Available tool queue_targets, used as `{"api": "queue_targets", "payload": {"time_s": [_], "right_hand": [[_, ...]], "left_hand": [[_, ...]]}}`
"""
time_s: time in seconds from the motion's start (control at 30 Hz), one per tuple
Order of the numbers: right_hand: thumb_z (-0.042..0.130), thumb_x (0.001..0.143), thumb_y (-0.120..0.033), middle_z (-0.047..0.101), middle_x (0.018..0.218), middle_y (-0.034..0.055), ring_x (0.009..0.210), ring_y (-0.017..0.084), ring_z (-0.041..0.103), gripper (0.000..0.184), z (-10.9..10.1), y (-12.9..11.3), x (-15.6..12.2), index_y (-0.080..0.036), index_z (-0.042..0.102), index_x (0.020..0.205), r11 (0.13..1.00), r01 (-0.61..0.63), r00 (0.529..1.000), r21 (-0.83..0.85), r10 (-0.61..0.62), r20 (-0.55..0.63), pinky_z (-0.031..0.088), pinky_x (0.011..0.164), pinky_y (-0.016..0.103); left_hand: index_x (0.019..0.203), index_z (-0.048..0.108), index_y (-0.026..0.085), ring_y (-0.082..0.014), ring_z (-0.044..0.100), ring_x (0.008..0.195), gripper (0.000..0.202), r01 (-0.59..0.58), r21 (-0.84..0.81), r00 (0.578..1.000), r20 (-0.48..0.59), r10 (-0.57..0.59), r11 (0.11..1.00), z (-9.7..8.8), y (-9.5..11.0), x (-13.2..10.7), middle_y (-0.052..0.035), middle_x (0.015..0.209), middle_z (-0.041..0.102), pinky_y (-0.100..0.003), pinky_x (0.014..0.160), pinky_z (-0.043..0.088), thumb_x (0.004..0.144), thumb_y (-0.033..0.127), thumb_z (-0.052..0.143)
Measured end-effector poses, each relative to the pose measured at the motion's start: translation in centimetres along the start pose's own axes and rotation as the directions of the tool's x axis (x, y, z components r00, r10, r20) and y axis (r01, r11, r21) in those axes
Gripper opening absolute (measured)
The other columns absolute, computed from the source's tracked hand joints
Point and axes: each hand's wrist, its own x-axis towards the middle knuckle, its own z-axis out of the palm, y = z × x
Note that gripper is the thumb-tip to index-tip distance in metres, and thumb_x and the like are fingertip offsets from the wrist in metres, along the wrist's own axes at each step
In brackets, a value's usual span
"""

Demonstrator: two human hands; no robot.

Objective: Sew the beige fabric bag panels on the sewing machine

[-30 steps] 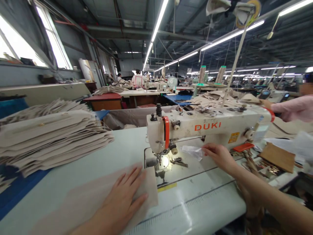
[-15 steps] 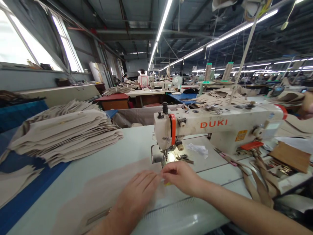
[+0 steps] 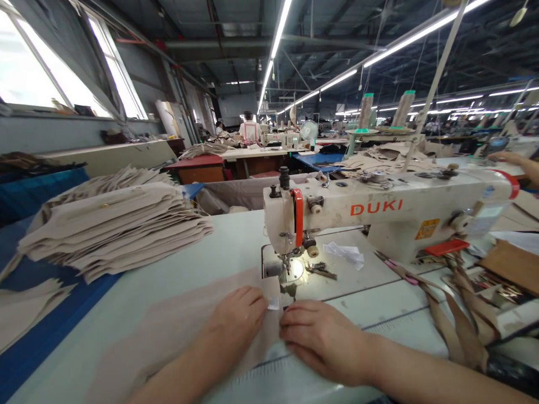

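A beige fabric panel [image 3: 185, 314] lies on the pale sewing table, its right end just in front of the needle of a white sewing machine [image 3: 328, 210]. On that end sits a small white label [image 3: 273, 303]. My left hand [image 3: 240, 314] rests on the panel with bent fingers closed together, their tips beside the label. Closed at the panel's right edge are the fingers of my right hand [image 3: 315, 336], thumb side underneath and partly hidden. The panel's lower left part is blurred behind my left forearm.
A thick stack of beige panels [image 3: 122, 224] stands at the left. Behind the needle lie thread snips [image 3: 322, 271] and white label pieces [image 3: 345, 253]. Scissors [image 3: 396, 266] and beige straps [image 3: 450, 314] lie at the right. Another person's hand [image 3: 505, 158] shows at the right edge.
My right hand has come down and toward me along the panel's edge, away from the needle. My left hand has drawn slightly left, and the white label now shows. The view has shifted a little.
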Motion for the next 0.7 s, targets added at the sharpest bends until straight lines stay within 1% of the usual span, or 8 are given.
{"api": "queue_targets", "payload": {"time_s": [0.07,0.13,0.23,0.33,0.53,0.7], "right_hand": [[0.05,0.095,-0.021,0.069,0.112,0.0098,0.106,0.021,0.061,0.024,0.3,-0.3,-0.2,-0.014,0.067,0.11,1.0,0.02,0.999,-0.023,-0.019,0.035,0.044,0.103,0.032],[0.049,0.096,-0.021,0.069,0.113,0.0097,0.109,0.02,0.06,0.025,0.4,-0.4,-0.2,-0.013,0.066,0.112,0.999,0.01,0.999,-0.032,-0.009,0.049,0.043,0.105,0.031],[0.048,0.097,-0.021,0.069,0.114,0.0097,0.11,0.02,0.06,0.025,0.4,-0.4,-0.1,-0.013,0.066,0.112,0.999,0.007,0.998,-0.042,-0.005,0.059,0.042,0.106,0.03],[0.047,0.097,-0.021,0.068,0.115,0.0096,0.111,0.02,0.06,0.025,0.3,-0.5,-0.1,-0.013,0.066,0.112,0.999,0.003,0.998,-0.05,0.0,0.057,0.042,0.107,0.03],[0.047,0.097,-0.02,0.068,0.114,0.0101,0.111,0.02,0.06,0.024,0.3,-0.5,-0.2,-0.013,0.065,0.112,0.998,0.009,0.998,-0.057,-0.006,0.057,0.044,0.105,0.031],[0.049,0.096,-0.019,0.069,0.11,0.0108,0.111,0.019,0.06,0.02,0.3,-0.5,-0.2,-0.016,0.065,0.108,0.999,-0.005,0.998,-0.054,0.008,0.055,0.046,0.101,0.031]], "left_hand": [[0.092,0.064,0.019,-0.019,0.063,0.081,0.028,-0.036,-0.017,0.999,0.023,0.037,0.999,0.1,0.1,0.0,-0.0041,0.089,0.066,-0.032,0.077,0.053,0.087,0.0,0.044],[0.093,0.064,0.018,-0.0189,0.063,0.083,0.03,-0.057,-0.051,0.997,0.039,0.059,0.997,0.3,0.1,0.0,-0.0045,0.092,0.066,-0.032,0.079,0.053,0.086,-0.002,0.043],[0.088,0.063,0.018,-0.018,0.062,0.082,0.029,-0.066,-0.076,0.996,0.046,0.07,0.995,0.6,0.0,0.1,-0.0038,0.09,0.065,-0.031,0.077,0.054,0.088,-0.002,0.042],[0.087,0.062,0.018,-0.0187,0.062,0.08,0.026,-0.109,-0.06,0.993,0.039,0.111,0.992,0.7,-0.1,0.3,-0.0035,0.088,0.065,-0.031,0.075,0.055,0.09,0.0,0.042],[0.089,0.061,0.016,-0.0208,0.062,0.081,0.026,-0.115,0.017,0.992,-0.044,0.116,0.993,1.0,0.2,0.9,-0.0048,0.089,0.066,-0.035,0.075,0.056,0.09,0.0,0.041],[0.09,0.061,0.016,-0.0211,0.063,0.078,0.027,-0.125,0.037,0.989,-0.079,0.128,0.991,1.1,0.5,0.9,-0.0048,0.086,0.066,-0.035,0.072,0.056,0.091,0.002,0.039]]}}
